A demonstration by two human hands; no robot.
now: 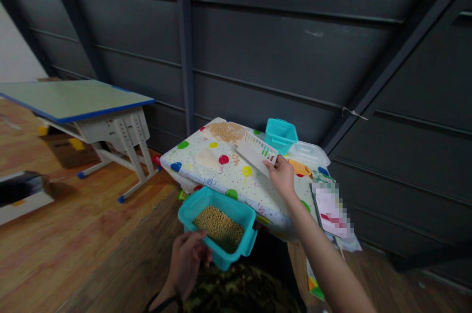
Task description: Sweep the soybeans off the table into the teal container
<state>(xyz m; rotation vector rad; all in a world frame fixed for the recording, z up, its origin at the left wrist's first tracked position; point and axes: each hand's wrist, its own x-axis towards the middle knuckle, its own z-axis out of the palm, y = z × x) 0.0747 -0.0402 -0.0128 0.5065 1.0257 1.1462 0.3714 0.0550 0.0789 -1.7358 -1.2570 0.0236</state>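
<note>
My left hand (189, 253) grips the near rim of a teal plastic container (186, 214), its thumb over the edge. Inside lie many round yellowish beans (219, 224). The container is at the table's front edge, close to my body. Over the table, my right hand (282, 176) is closed on the near end of a white slotted plastic basket (254, 154). The basket's far end reaches toward a spread pile of beans (225, 131) on the balloon-print tablecloth (201, 180). A few loose beans (236, 158) lie beside it.
A second teal container (282, 132) stands at the back right, beside a clear lid (311, 152) and an orange cloth (299, 168). A pale heap (207, 159) lies on the tablecloth. Papers (332, 209) lie at the right edge. A green-topped desk (73, 99) stands left; a dark wall (258, 47) rises behind.
</note>
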